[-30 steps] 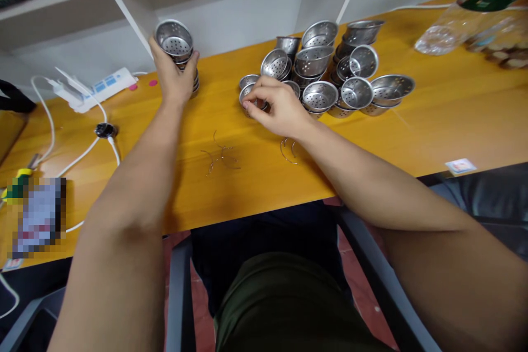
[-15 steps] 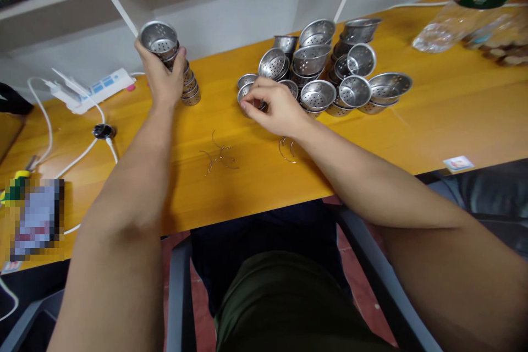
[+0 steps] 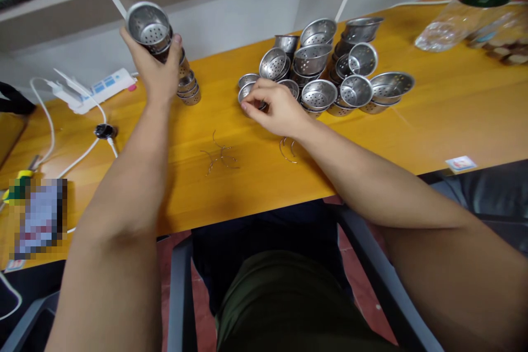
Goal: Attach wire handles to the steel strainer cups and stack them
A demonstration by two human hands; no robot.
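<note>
My left hand (image 3: 154, 69) is wrapped round the upper part of a tall leaning stack of perforated metal cups (image 3: 149, 26), whose lower end (image 3: 190, 93) is near the table top. At the front left of a cluster of similar cups, my right hand (image 3: 274, 104) has its thumb and fingertips pinched together at a small cup (image 3: 246, 92). Whether it grips that cup's rim or something thin cannot be made out. Several metal cups (image 3: 317, 94) stand stacked behind and right of it. Thin curved wires (image 3: 223, 157) lie on the table, with more wire (image 3: 287, 151) below my right wrist.
The wooden table (image 3: 412, 137) runs along a wall with a shelf. On the left are a white power strip (image 3: 103, 91), cables, a black round plug (image 3: 105, 131) and a pixelated item (image 3: 41, 217). A plastic bottle (image 3: 443, 25) lies at the back right.
The top of the metal cup stack has tilted further left and toward the camera with my left hand. My right hand has hardly moved.
</note>
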